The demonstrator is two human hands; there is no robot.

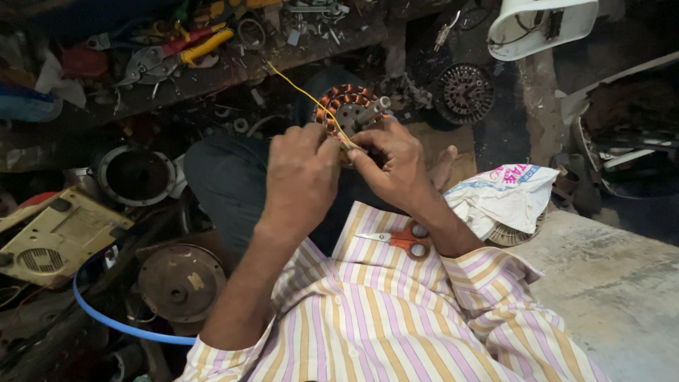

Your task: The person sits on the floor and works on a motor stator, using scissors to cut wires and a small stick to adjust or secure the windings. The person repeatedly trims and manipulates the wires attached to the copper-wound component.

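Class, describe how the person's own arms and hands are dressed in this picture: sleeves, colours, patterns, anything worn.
Both hands, left hand and right hand, are bare, with no gloves; no rings or watch show. The forearms are uncovered. The shirt has rolled-up sleeves, with vertical stripes of pink, orange-yellow and white.

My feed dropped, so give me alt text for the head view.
Both hands, left and right, pinch a yellow wire at a copper-wound stator on the lap. Orange scissors lie on the striped shirt.

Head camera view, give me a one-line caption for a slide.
Both hands, left hand and right hand, pinch a yellow wire at a copper-wound motor stator; orange scissors rest on the lap.
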